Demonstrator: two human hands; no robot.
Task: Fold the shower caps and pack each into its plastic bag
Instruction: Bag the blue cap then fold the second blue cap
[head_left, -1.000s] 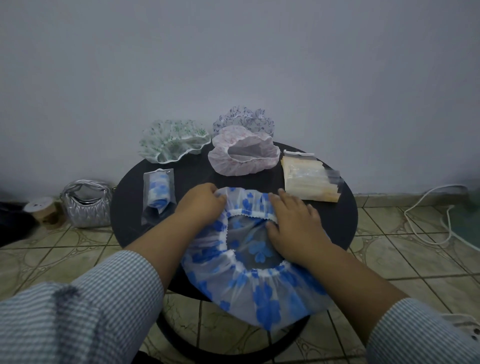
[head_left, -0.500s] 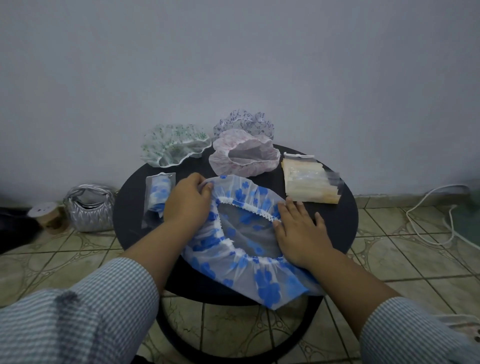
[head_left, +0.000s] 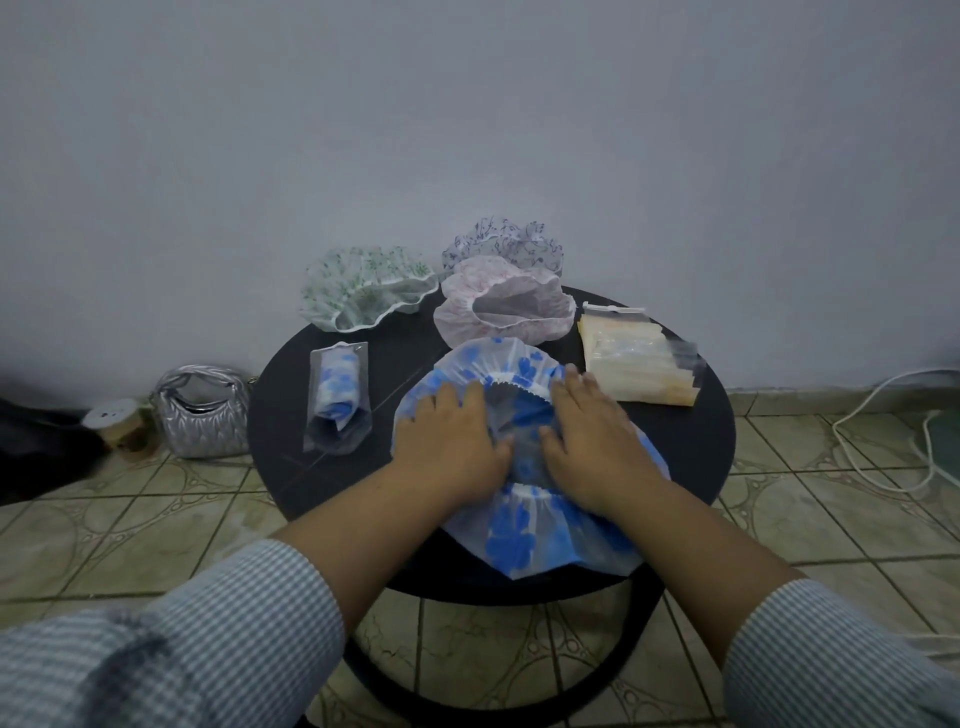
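A blue-flowered shower cap (head_left: 524, 540) lies spread on the round black table (head_left: 696, 441), its near edge hanging over the rim. My left hand (head_left: 449, 441) presses flat on its left side and my right hand (head_left: 592, 436) presses flat on its right side, fingers straight. A stack of clear plastic bags (head_left: 634, 364) lies at the right. One bagged blue cap (head_left: 337, 397) lies at the left. At the back sit a pink cap (head_left: 504, 306), a green-patterned cap (head_left: 363, 286) and a purple-patterned cap (head_left: 501, 241).
A silver quilted handbag (head_left: 202, 410) and a small round tin (head_left: 111, 418) stand on the tiled floor left of the table. A white cable (head_left: 883, 431) trails across the floor at the right. A wall rises directly behind the table.
The cap has been pushed further onto the table and flattened. Both hands moved inward onto its middle, fingers now laid flat over the opening.
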